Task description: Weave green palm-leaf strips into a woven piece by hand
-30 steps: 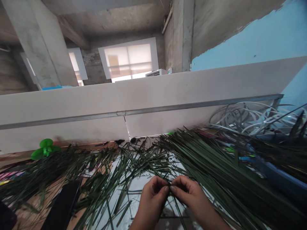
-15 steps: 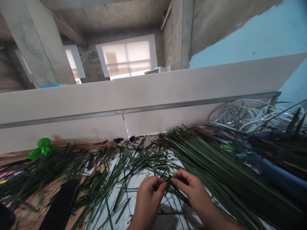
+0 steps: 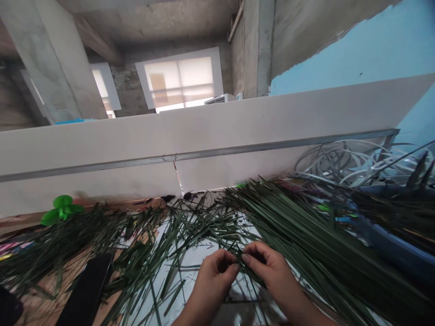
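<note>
My left hand (image 3: 216,278) and my right hand (image 3: 267,265) meet low in the middle, thumbs and forefingers pinched close together. Between them is a small piece of dark green leaf strip (image 3: 239,256), mostly covered by the fingertips. Narrow strip ends stick out above and below the pinch. Under the hands lies a white sheet (image 3: 195,258) strewn with cut leaf strips (image 3: 204,226). Just right of my right hand runs a thick bundle of long green leaves (image 3: 299,226).
A blue basin (image 3: 397,244) holding dark leaves stands at the right, with coiled pale straps (image 3: 333,160) behind it. At the left are a black phone-like slab (image 3: 86,290), a green three-lobed plastic object (image 3: 63,210) and heaped strips. A white partition (image 3: 220,131) closes the back.
Both hands stay at nearly the same spot. The left hand's fingers have shifted slightly right, and less of the leaf piece shows between the fingertips.
</note>
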Tool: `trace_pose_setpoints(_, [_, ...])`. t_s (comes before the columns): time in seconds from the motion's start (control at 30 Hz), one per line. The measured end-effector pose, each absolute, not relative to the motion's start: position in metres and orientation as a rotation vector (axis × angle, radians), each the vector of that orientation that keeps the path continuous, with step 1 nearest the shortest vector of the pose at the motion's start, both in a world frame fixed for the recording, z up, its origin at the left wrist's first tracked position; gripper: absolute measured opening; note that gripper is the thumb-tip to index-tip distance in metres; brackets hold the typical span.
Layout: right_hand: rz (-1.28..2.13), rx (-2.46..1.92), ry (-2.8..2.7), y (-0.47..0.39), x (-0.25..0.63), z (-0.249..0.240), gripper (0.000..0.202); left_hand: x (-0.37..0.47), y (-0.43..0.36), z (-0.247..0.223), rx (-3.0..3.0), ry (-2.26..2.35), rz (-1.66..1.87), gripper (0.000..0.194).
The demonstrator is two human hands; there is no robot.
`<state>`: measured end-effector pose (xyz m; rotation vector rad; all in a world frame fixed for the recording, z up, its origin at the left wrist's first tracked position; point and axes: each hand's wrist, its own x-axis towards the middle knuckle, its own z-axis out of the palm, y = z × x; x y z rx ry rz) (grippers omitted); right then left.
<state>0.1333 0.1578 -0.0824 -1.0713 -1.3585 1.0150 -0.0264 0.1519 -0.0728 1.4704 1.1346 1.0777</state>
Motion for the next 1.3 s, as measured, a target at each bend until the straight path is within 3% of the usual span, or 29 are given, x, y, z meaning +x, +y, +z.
trace_pose_setpoints(0.3, [0.769, -1.132, -1.569, 0.156, 0.138, -0.080, 0.017, -0.031, 0.148, -0.063, 1.577, 1.143, 1.020, 0.011])
trace_pose_setpoints(0.8, [0.595, -1.092, -1.763, 0.149, 0.138, -0.077, 0.014, -0.037, 0.145, -0.045, 2.534, 1.424, 0.865, 0.016])
trace_pose_setpoints(1.3, [0.605, -1.107, -1.837, 0.144, 0.134, -0.072, 0.014, -0.040, 0.145, -0.043, 2.282, 1.427, 0.932, 0.012])
